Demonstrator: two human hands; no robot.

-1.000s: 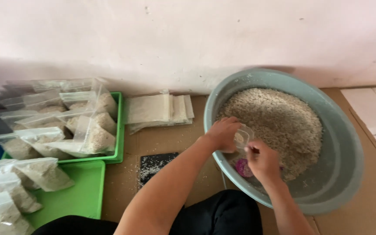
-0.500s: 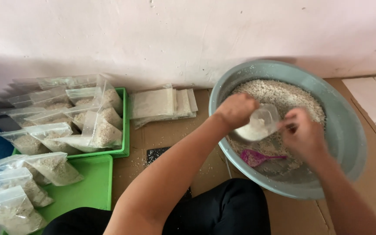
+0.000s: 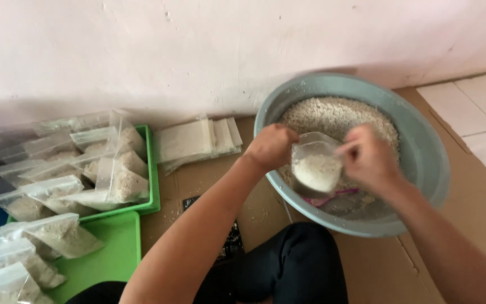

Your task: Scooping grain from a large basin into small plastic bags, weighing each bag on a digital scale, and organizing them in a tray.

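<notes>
a small clear plastic bag [image 3: 316, 166] hangs between the two hands above the near side of a grey-green basin [image 3: 423, 141]. the bag's long axis runs roughly up and down, its open mouth at the top toward the wall and its rounded, filled bottom pointing down at the basin. pale grain fills about the lower two thirds; the upper part is empty film.

the left hand [image 3: 271, 147] is clenched on the bag's top left edge, knuckles up. the right hand [image 3: 369, 157] pinches the top right edge with thumb and fingers curled around the film. both hands are over the basin's near rim.

the basin holds a heap of the same pale grain [image 3: 333, 115], piled toward the wall side, with the near floor of the basin mostly bare. a pink scoop [image 3: 338, 195] lies there, largely hidden under the bag.

the basin stands on brown cardboard [image 3: 479, 214] against a pale wall [image 3: 226, 50]. just left of it lies a flat stack of empty clear bags [image 3: 195, 141]. further left, a green tray [image 3: 152, 169] is crowded with filled bags [image 3: 122, 180] of grain, leaning on one another. a second green tray [image 3: 113, 253] nearer the person carries more filled bags [image 3: 63, 233] on its left part. a dark square mat [image 3: 229, 236] dusted with spilled grain lies between the trays and the person's black-clothed knee [image 3: 293, 264].
</notes>
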